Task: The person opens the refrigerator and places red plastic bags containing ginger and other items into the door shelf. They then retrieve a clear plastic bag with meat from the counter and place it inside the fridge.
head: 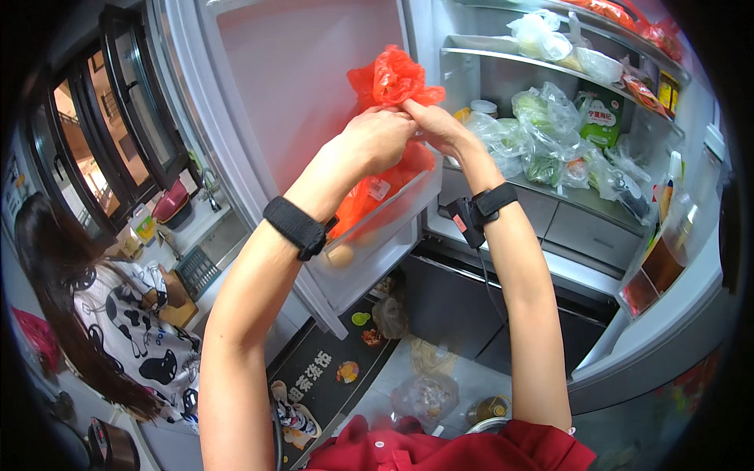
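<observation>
Both hands meet at the gathered neck of a red plastic bag [398,76], in front of the inner face of the fridge's left door [283,76]. My left hand [380,141] grips the bag with bent fingers, its back towards me. From the other side, my right hand [439,126] pinches the plastic just below the bunched top. The bag's lower part bulges inside a clear door bin [389,206]; a white label [379,188] shows on it. What the bag holds is hidden. Round, pale brown eggs [340,255] show low in the same bin.
Bagged vegetables [542,141] and a green box [602,115] fill the fridge shelf. The right door [701,277] stands open, holding bottles. At left, a person [118,318] stands at the counter. On the floor lie a patterned mat [321,377], a clear bag [425,395] and an oil bottle [488,409].
</observation>
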A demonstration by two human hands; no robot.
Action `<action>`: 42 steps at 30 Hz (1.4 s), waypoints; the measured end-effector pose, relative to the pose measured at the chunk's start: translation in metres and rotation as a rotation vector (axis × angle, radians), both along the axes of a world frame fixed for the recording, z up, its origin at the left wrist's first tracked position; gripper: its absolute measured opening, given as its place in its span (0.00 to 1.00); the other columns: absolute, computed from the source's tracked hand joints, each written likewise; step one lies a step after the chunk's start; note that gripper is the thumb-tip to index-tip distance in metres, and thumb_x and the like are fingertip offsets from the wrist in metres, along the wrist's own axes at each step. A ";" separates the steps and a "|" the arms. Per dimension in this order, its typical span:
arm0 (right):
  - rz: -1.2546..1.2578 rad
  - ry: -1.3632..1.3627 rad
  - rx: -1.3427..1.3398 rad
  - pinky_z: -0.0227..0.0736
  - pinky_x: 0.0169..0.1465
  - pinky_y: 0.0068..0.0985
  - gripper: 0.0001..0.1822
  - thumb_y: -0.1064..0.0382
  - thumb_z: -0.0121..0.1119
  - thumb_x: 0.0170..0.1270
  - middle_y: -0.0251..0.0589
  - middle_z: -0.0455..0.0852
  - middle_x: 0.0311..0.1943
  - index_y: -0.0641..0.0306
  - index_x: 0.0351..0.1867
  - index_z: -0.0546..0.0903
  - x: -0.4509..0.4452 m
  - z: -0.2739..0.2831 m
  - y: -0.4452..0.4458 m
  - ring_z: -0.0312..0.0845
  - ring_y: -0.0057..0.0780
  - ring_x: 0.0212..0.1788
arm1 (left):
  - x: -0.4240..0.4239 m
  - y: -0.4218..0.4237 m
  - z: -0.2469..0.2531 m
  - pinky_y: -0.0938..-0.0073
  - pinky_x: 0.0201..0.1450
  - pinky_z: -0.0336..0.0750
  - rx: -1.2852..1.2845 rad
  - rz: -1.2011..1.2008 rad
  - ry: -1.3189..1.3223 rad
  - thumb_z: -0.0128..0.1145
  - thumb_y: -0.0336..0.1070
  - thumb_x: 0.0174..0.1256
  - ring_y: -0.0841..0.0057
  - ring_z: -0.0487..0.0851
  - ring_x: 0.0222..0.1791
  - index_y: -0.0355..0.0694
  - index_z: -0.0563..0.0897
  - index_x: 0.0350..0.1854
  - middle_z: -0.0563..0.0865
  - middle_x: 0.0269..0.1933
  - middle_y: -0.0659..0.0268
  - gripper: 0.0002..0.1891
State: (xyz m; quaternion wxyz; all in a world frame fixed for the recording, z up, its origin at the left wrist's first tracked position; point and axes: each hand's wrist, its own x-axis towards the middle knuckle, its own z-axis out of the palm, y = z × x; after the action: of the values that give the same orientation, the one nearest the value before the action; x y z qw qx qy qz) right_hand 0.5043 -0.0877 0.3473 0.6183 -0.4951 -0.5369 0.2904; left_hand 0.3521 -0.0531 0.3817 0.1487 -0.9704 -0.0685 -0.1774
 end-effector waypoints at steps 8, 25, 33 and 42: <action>-0.422 -0.305 0.177 0.74 0.42 0.27 0.29 0.44 0.61 0.58 0.42 0.85 0.38 0.68 0.51 0.79 0.041 -0.057 -0.009 0.80 0.30 0.38 | 0.033 0.021 0.007 0.58 0.55 0.72 0.171 0.255 -0.072 0.50 0.28 0.55 0.55 0.75 0.57 0.39 0.74 0.56 0.77 0.55 0.54 0.22; -0.691 -0.372 0.060 0.78 0.41 0.28 0.19 0.57 0.72 0.48 0.47 0.87 0.31 0.66 0.39 0.84 0.036 -0.074 -0.015 0.85 0.33 0.35 | 0.005 0.029 0.020 0.60 0.52 0.74 -0.133 0.487 0.024 0.45 0.44 0.69 0.55 0.81 0.49 0.33 0.83 0.43 0.84 0.44 0.49 0.19; -0.650 -0.556 0.013 0.77 0.45 0.31 0.20 0.55 0.72 0.48 0.47 0.87 0.35 0.65 0.40 0.84 0.033 -0.070 -0.026 0.84 0.39 0.39 | -0.008 0.038 0.006 0.60 0.57 0.70 -0.166 0.473 0.425 0.42 0.43 0.70 0.51 0.77 0.54 0.30 0.78 0.49 0.80 0.50 0.43 0.20; -0.545 -0.547 0.111 0.67 0.60 0.33 0.27 0.49 0.49 0.68 0.56 0.77 0.55 0.64 0.61 0.71 0.028 -0.075 -0.031 0.73 0.47 0.58 | -0.030 0.000 0.008 0.62 0.51 0.77 -0.017 0.560 -0.078 0.54 0.30 0.59 0.57 0.79 0.53 0.30 0.77 0.50 0.78 0.53 0.42 0.17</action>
State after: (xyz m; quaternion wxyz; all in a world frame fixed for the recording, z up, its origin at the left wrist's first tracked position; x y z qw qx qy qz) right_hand 0.5322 -0.1184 0.2727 0.5326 -0.6446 -0.5456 -0.0569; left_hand 0.3218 -0.0532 0.3898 0.1809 -0.9074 -0.3411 -0.1660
